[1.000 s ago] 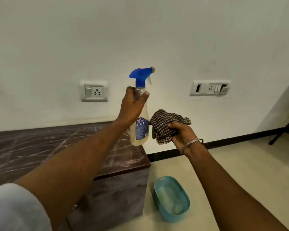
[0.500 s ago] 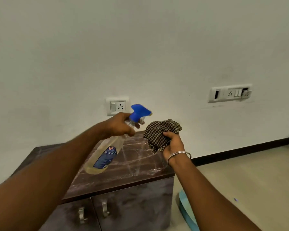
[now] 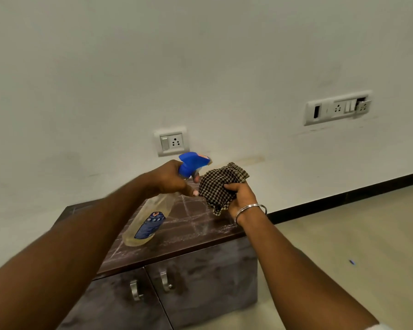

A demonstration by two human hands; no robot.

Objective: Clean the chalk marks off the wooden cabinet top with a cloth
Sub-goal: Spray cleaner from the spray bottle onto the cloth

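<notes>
My left hand (image 3: 169,178) grips the neck of a clear spray bottle (image 3: 150,222) with a blue trigger head, tilted so the nozzle points right at the cloth. A bunched brown checked cloth (image 3: 218,186) is held up in my right hand (image 3: 240,195), which wears a metal bangle. Both hover above the dark wooden cabinet top (image 3: 196,225), which carries white chalk lines and smears. The left part of the top is hidden behind my left arm.
The cabinet has two front doors with metal handles (image 3: 165,281) and stands against a white wall. Wall sockets (image 3: 173,141) sit above it, with a switch panel (image 3: 337,108) farther right. Pale floor (image 3: 343,258) spreads to the cabinet's right.
The bottle went from upright to tilted with its nozzle toward the cloth, and both hands sank nearer the cabinet top. The view swung left, so the blue basin on the floor left the frame.
</notes>
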